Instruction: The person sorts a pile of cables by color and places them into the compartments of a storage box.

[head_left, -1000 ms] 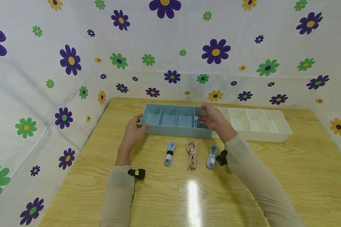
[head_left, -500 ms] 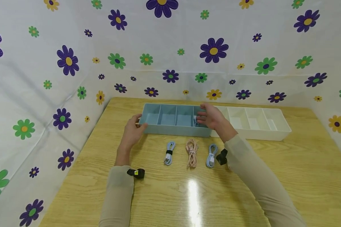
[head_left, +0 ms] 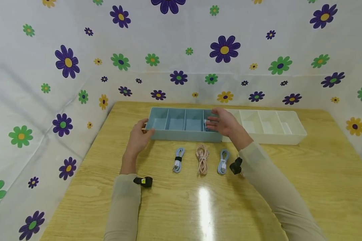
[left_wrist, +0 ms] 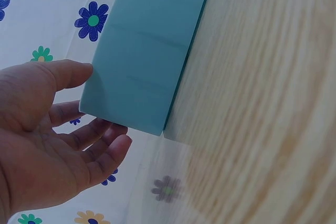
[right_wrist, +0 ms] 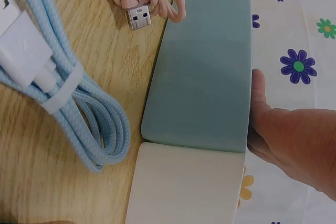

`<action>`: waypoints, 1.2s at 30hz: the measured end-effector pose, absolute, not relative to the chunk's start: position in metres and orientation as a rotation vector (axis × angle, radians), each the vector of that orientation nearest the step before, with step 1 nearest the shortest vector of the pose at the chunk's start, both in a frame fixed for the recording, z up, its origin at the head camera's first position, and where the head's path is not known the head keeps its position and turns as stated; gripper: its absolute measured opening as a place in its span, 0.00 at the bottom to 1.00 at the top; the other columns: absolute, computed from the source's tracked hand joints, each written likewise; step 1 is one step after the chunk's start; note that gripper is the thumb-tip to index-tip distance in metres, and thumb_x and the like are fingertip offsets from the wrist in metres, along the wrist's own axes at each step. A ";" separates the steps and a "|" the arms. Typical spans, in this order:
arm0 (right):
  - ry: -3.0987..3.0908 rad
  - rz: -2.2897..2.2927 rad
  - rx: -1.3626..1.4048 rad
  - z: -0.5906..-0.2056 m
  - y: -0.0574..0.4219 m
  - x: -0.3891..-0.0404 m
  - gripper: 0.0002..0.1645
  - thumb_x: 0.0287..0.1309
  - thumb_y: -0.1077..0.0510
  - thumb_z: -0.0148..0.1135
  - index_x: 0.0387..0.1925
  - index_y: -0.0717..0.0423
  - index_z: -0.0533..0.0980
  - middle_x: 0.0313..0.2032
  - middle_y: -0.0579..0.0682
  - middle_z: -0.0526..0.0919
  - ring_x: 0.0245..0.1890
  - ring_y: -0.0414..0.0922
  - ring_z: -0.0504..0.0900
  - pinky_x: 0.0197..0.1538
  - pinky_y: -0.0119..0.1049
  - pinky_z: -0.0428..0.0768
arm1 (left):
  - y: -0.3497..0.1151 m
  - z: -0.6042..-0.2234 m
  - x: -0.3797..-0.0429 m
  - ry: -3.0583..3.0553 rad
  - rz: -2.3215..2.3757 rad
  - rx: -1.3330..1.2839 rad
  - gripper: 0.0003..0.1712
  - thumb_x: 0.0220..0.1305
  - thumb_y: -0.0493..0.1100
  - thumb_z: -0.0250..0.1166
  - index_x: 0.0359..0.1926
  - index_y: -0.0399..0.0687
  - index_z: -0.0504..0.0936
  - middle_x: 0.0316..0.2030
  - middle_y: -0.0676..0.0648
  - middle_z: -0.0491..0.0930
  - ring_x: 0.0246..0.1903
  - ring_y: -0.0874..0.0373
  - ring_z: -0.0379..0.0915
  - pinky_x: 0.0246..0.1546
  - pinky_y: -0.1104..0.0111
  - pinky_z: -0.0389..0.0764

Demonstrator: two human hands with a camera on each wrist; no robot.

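Note:
A long blue divided box (head_left: 184,135) stands near the back of the table. My left hand (head_left: 138,139) holds its left end, thumb at the front rim and fingers against the end wall, as the left wrist view confirms. Over the box's rightmost compartment is my right hand (head_left: 224,124), fingers extended and slightly spread. Beside those fingertips, part of a blue cable (head_left: 205,126) shows inside that compartment; the hand covers the rest. In front of the box lie a blue cable with a black strap (head_left: 178,160), a pink cable (head_left: 202,160) and a blue cable with a white tie (head_left: 223,162).
A white divided box (head_left: 268,138) adjoins the blue one on its right. Behind both hangs a flower-print cloth (head_left: 169,53), which also covers the left side. The wooden table (head_left: 169,201) reflects a bright strip of light near the front.
The head view has shifted slightly, so everything sits a little higher and further left in it. Both hands keep their places at the blue box, and the cables lie where they were.

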State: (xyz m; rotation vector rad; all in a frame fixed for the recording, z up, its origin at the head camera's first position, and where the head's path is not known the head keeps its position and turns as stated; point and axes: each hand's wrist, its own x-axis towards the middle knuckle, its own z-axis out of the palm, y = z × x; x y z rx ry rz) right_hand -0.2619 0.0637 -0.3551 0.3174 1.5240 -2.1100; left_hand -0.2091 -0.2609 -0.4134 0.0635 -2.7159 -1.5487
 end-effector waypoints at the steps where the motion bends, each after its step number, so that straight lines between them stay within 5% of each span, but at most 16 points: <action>1: 1.526 -2.109 0.313 -0.355 0.064 -0.262 0.36 0.78 0.51 0.38 0.79 0.56 0.43 0.75 0.62 0.51 0.73 0.58 0.57 0.71 0.47 0.63 | -0.260 -0.413 -0.210 -2.716 -1.547 0.061 0.35 0.74 0.44 0.56 0.76 0.42 0.56 0.67 0.30 0.61 0.58 0.40 0.67 0.55 0.49 0.73; 36: 1.391 -2.260 0.170 -0.362 0.088 -0.238 0.34 0.79 0.51 0.35 0.79 0.54 0.41 0.77 0.60 0.46 0.76 0.55 0.53 0.72 0.43 0.60 | -0.258 -0.410 -0.210 -2.742 -1.512 0.041 0.34 0.75 0.44 0.56 0.76 0.41 0.56 0.66 0.30 0.63 0.58 0.39 0.68 0.55 0.49 0.73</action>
